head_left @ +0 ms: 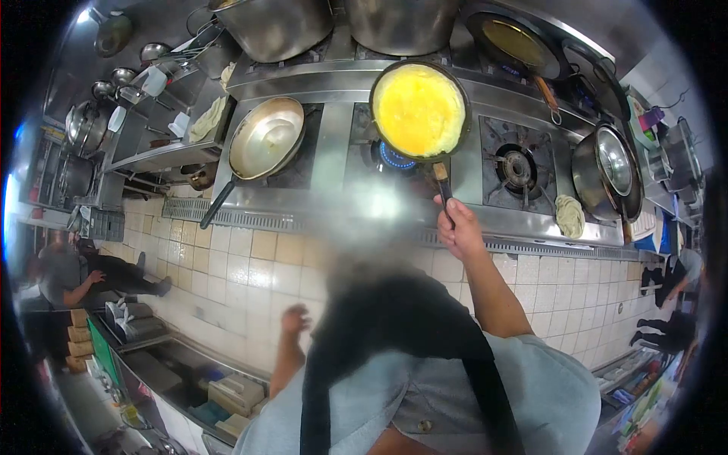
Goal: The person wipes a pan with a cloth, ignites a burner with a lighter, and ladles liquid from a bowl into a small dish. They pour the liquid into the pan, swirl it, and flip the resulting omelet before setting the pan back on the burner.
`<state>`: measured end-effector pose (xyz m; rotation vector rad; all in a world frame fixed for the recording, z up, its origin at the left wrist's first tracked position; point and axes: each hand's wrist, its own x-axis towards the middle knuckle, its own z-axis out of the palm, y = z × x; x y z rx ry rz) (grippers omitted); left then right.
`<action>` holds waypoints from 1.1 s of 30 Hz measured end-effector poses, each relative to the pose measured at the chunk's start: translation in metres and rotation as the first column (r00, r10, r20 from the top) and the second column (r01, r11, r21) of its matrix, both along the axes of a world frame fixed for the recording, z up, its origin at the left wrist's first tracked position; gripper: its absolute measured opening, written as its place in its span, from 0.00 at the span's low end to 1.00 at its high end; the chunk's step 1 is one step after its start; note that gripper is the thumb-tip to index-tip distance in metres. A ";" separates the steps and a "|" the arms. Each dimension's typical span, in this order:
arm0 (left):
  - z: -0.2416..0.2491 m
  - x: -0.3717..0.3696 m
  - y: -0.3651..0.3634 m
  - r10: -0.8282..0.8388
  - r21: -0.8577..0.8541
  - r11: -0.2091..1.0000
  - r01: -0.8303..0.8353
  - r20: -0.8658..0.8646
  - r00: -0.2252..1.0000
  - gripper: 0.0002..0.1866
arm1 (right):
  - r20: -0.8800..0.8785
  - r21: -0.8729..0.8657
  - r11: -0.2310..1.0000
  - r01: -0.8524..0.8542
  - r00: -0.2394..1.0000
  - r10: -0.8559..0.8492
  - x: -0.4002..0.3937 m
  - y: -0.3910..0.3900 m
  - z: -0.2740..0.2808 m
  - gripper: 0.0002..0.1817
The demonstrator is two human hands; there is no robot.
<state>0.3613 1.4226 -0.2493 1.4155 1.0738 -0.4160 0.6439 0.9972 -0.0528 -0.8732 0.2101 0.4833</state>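
Observation:
My right hand (pixel 460 230) is wrapped around the dark handle of a frying pan (pixel 442 182). A round, flat layer of yellow egg (pixel 419 108) fills the pan, paler along its rim. The pan is over a burner with a blue flame (pixel 396 157); whether it rests on the grate or is lifted is hard to tell. My left hand (pixel 296 318) hangs low beside my apron, away from the stove, slightly blurred, its fingers loosely apart and holding nothing. Left of the lit burner, a second, light-coloured pan (pixel 267 140) holds a little clear liquid, its handle pointing toward me.
Large steel pots (pixel 277 30) stand along the back. At right are a burner (pixel 518 167), a folded cloth (pixel 569 216) and stacked metal bowls (pixel 613 163). A dark pan (pixel 523 45) with yellowish contents sits at back right. Other people are at the far left (pixel 64 269) and far right.

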 end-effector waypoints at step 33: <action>0.003 -0.020 -0.015 -0.188 0.085 0.975 0.205 -0.174 0.967 0.17 | -0.126 -0.526 0.842 -0.118 0.990 0.060 -0.049 -0.017 0.073 0.09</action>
